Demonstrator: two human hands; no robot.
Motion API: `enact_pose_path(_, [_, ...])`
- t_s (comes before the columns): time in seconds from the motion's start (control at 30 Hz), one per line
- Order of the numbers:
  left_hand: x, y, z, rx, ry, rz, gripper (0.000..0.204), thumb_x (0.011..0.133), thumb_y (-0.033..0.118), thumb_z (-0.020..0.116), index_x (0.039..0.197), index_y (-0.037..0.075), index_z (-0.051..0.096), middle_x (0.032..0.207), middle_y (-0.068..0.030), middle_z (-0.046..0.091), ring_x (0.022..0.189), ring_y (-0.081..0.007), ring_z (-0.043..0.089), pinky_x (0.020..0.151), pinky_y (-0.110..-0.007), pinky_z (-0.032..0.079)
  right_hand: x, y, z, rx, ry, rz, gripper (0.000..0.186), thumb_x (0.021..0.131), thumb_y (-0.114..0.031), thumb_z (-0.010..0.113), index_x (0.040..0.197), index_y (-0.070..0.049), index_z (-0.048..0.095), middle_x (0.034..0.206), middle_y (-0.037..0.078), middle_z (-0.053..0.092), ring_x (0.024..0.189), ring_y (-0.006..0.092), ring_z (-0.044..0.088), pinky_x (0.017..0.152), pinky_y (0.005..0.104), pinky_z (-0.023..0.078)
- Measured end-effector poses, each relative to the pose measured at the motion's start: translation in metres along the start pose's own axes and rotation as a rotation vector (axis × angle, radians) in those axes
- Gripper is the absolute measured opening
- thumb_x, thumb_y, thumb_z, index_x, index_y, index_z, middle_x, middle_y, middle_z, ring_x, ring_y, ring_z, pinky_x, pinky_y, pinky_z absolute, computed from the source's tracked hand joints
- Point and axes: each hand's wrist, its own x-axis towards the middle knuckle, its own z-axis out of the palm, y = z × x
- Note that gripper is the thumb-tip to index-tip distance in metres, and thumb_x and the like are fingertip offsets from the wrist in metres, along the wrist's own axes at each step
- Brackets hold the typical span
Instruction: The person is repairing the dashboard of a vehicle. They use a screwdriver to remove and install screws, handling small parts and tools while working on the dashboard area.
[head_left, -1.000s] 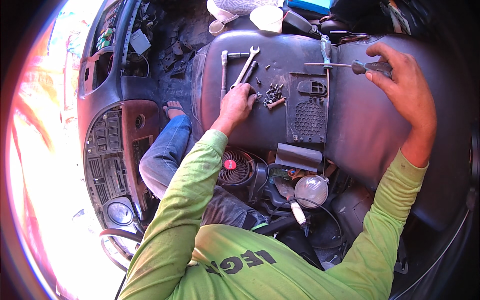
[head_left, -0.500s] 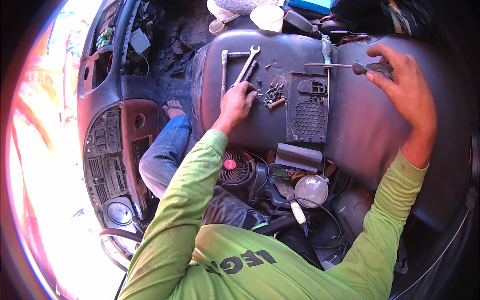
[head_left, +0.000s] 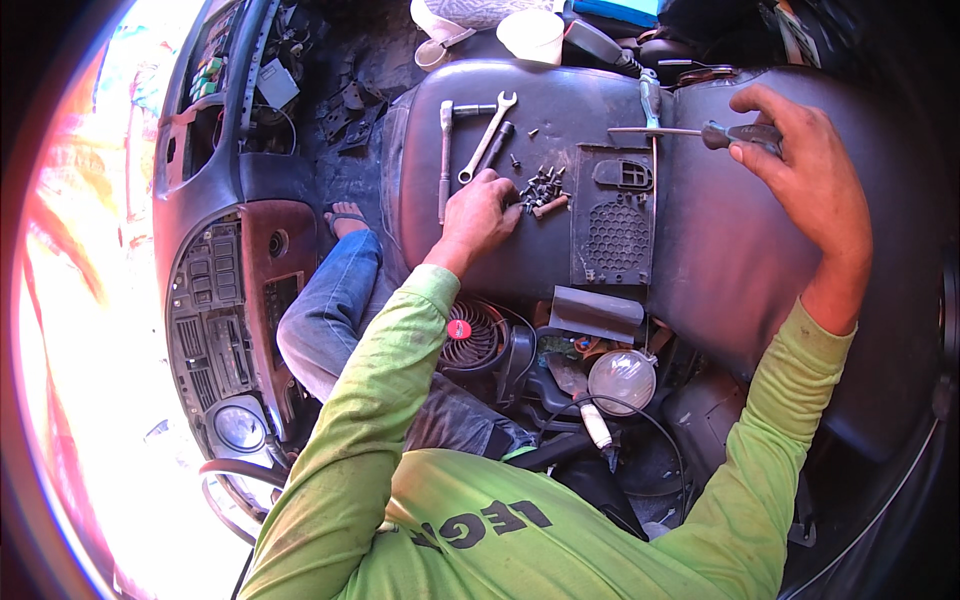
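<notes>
My right hand [head_left: 805, 165] is closed around the dark handle of a screwdriver [head_left: 718, 134], over the seat, its shaft pointing left. That shaft crosses a second screwdriver [head_left: 651, 103] with a teal handle. My left hand [head_left: 482, 215] is at the left edge of a pile of small dark screws [head_left: 544, 186]. Its fingers are curled together, and whatever they pinch is hidden. Above that hand lie a combination wrench [head_left: 490, 135], a dark socket-like rod [head_left: 497, 145] and an L-shaped handle tool [head_left: 446, 150]. A black speaker-grille panel [head_left: 613, 215] lies right of the screws.
All this rests on a dark padded seat [head_left: 740, 250]. Below its near edge are a small fan [head_left: 472, 335], a round lamp [head_left: 622, 382] and a white-handled tool [head_left: 596, 425]. A dashboard [head_left: 212, 290] stands at left; a white container [head_left: 532, 38] sits beyond the seat.
My left hand has shifted slightly right and nearer to me, uncovering the wrench's ring end. My right hand and the screwdriver have hardly moved.
</notes>
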Motion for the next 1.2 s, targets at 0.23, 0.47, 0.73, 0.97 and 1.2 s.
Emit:
enact_pose_path(0.23, [0.007, -0.005, 0.004, -0.046, 0.107, -0.029, 0.026, 0.09, 0.022, 0.075, 0.11, 0.005, 0.073, 0.11, -0.016, 0.07, 0.109, -0.0384, 0.068, 0.093, -0.048, 0.054, -0.001, 0.003, 0.001, -0.027, -0.006, 0.015, 0.035, 0.086, -0.013, 0.079, 0.118, -0.003, 0.067, 0.096, 0.018, 0.071, 0.091, 0.0356, 0.067, 0.083, 0.0452, 0.051])
enact_pose_path(0.47, [-0.002, -0.01, 0.004, -0.135, 0.043, 0.015, 0.029, 0.091, 0.018, 0.075, 0.117, 0.009, 0.068, 0.114, -0.0143, 0.068, 0.107, -0.0389, 0.068, 0.092, -0.05, 0.056, 0.0, 0.001, -0.001, -0.047, -0.07, 0.103, 0.036, 0.087, -0.015, 0.078, 0.121, -0.006, 0.068, 0.1, 0.014, 0.07, 0.099, 0.0336, 0.065, 0.091, 0.0438, 0.049])
enact_pose_path(0.73, [-0.001, -0.01, 0.01, -0.076, 0.154, 0.067, 0.034, 0.088, 0.013, 0.077, 0.12, 0.012, 0.069, 0.115, -0.0148, 0.064, 0.105, -0.039, 0.068, 0.093, -0.049, 0.056, 0.003, -0.001, -0.003, 0.005, -0.119, 0.155, 0.036, 0.088, -0.014, 0.077, 0.121, -0.006, 0.068, 0.101, 0.013, 0.07, 0.101, 0.0325, 0.064, 0.092, 0.0431, 0.049])
enact_pose_path(0.97, [-0.011, 0.001, 0.018, 0.049, 0.159, 0.175, 0.035, 0.085, 0.017, 0.081, 0.118, 0.016, 0.071, 0.114, -0.0115, 0.059, 0.11, -0.0349, 0.064, 0.092, -0.047, 0.055, 0.0, 0.001, -0.001, -0.02, -0.089, 0.118, 0.037, 0.088, -0.016, 0.077, 0.122, -0.007, 0.068, 0.102, 0.013, 0.071, 0.101, 0.0327, 0.064, 0.093, 0.0434, 0.049])
enact_pose_path(1.2, [-0.007, 0.004, 0.021, 0.076, 0.178, 0.165, 0.032, 0.085, 0.02, 0.082, 0.114, 0.016, 0.071, 0.115, -0.0109, 0.057, 0.109, -0.0337, 0.063, 0.09, -0.047, 0.054, 0.002, 0.001, -0.002, -0.034, -0.103, 0.14, 0.037, 0.088, -0.016, 0.077, 0.122, -0.007, 0.068, 0.102, 0.013, 0.071, 0.102, 0.0334, 0.064, 0.094, 0.0435, 0.049])
